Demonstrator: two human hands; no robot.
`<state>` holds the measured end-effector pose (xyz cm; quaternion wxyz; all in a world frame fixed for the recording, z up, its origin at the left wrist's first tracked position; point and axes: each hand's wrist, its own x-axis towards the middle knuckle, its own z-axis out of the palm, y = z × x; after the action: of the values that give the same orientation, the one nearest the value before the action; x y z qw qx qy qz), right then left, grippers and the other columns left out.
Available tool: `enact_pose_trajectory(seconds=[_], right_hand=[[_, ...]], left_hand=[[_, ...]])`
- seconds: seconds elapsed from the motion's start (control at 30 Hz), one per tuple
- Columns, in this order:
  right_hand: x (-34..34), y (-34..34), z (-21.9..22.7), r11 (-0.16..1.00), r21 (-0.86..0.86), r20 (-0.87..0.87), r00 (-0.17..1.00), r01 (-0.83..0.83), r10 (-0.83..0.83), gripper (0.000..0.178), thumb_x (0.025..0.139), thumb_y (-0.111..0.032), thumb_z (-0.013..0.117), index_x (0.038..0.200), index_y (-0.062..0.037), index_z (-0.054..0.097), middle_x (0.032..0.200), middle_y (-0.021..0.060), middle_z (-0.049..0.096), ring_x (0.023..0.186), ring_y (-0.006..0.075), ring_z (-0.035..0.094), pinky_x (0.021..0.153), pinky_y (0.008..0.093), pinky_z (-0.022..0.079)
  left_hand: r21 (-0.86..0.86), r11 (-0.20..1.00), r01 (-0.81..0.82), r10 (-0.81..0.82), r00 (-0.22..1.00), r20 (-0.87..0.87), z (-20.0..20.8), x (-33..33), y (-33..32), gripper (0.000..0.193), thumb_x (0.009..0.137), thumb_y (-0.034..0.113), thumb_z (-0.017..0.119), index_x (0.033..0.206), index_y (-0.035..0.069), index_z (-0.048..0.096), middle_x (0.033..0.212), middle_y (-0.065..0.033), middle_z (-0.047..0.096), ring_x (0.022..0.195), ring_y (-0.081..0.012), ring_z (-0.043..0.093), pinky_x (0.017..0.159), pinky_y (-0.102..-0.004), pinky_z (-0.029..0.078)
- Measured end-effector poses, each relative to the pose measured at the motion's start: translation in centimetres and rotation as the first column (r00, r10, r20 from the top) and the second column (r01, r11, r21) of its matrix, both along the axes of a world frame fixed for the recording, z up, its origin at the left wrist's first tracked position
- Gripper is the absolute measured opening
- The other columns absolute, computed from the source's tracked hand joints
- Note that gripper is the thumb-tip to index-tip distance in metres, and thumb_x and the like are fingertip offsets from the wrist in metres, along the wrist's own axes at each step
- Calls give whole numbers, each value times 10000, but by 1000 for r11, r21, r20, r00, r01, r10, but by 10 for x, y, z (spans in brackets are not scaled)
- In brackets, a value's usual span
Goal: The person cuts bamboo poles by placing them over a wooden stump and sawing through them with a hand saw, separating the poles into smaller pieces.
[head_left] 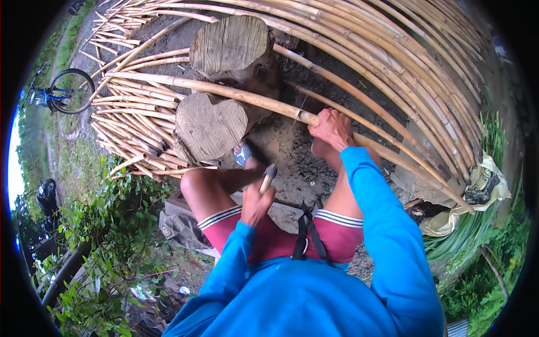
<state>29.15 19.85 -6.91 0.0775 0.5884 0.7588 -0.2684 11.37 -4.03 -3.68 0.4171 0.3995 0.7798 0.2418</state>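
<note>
My left hand (pixel 257 203) is closed around the pale wooden handle of a machete (pixel 269 175) between my knees. Its blade shows nearly edge-on as a thin line, slanting up and away to a long bamboo pole (pixel 247 96). The blade crosses the pole just left of my right hand; whether it touches or bites in, I cannot tell. Fingers wrapped round that pole, my right hand (pixel 331 129) grips it above my right knee. Leftward the pole runs between two cut wooden stumps, a far one (pixel 230 44) and a near one (pixel 210 124).
Many long bamboo poles (pixel 387 62) lie beyond and to the right, with stacked pole ends (pixel 137 121) at left. A sandalled foot (pixel 242 154) stands beside the near stump. Leafy plants (pixel 112 241), a bicycle (pixel 70 92) and a pale sack (pixel 488 188) lie farther out.
</note>
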Motion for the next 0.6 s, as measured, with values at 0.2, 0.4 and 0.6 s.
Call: enact_pose_trajectory(seconds=[0.2,0.4,0.6], right_hand=[[-18,-5,3,1000,13,-50,998,-25,26,361,723,-329,700,888,-11,747,938,296,696,889,448,691,823,482,565],[-7,-2,3,1000,1,8,1000,11,-11,374,716,-350,698,871,-13,748,944,283,704,920,445,690,844,492,560],[-11,-4,-5,1000,7,-19,1000,-8,8,386,743,-385,698,894,-34,755,929,258,709,908,442,691,844,503,559]], left_hand=[[-181,983,24,-37,997,-68,-14,-3,70,359,823,305,645,821,-54,634,720,-248,632,718,-363,662,658,-443,489],[-194,981,-3,12,999,48,9,2,-1,352,815,302,636,938,-25,683,780,-223,677,780,-348,696,730,-446,514],[-123,992,24,-34,996,-82,-12,3,65,408,807,330,624,872,-73,648,797,-339,637,820,-455,686,751,-529,518]])
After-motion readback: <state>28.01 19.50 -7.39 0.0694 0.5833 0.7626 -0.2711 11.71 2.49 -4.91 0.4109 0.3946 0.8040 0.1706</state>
